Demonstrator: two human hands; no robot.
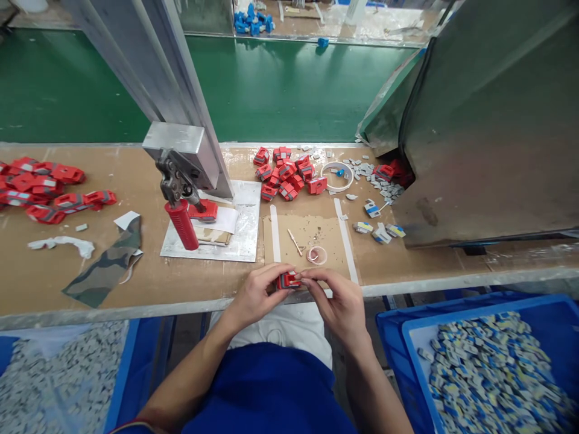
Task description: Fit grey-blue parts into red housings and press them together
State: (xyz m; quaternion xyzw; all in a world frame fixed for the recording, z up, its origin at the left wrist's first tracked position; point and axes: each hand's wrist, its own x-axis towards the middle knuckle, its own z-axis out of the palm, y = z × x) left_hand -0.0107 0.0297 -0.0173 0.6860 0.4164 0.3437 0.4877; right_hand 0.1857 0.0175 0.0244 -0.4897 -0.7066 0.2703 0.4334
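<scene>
My left hand (260, 293) grips a small red plastic toy vehicle part (286, 279) with grey and white bits, just over the table's front edge. My right hand (337, 296) is closed in a pinch at the part's right end; whatever its fingertips hold is too small to make out. Just beyond my hands lie a small clear cup (316, 255) and a thin white stick (295, 242). Farther back is a heap of similar red parts (286, 171), beside a white tape ring (337, 176) with a blue bit inside.
A toggle press with a red handle (182, 225) stands left, another red part (203, 210) under it. More red parts (45, 184) lie far left. Small grey pieces (384, 188) are scattered by the metal housing (488, 132) at right. Blue bins (409, 337) flank my lap.
</scene>
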